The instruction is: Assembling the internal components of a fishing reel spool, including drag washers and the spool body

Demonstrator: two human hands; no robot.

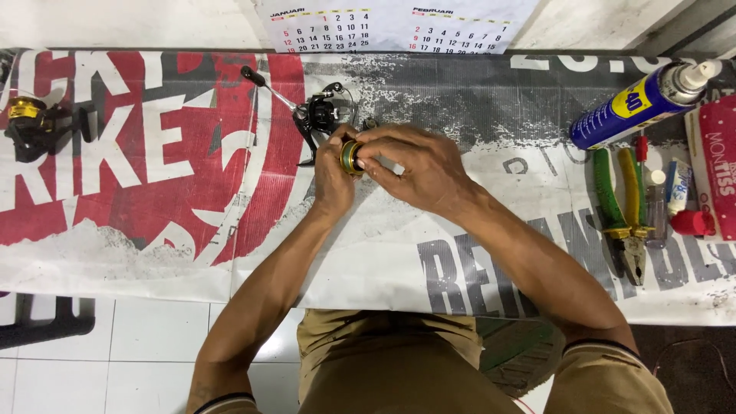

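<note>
Spool (352, 157) with gold rim sits mid-worktop, pinched between both hands: left hand (334, 170) cups it, right hand (414, 165) fingers press its face. Black fishing reel (318, 115) lies just beyond at 11 o'clock; pliers (625, 218) well off at 3.

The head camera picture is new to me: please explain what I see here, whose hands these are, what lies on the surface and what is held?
The single picture comes from a camera worn on a person's head, looking down at their own arms. Both hands meet over a printed banner used as a work mat. The left hand and right hand together grip a small round spool with yellow-green line. Just behind lies a black fishing reel with its handle. Far left sits another reel. At the right lie a blue spray can, green-and-yellow pliers and small tubes.
</note>
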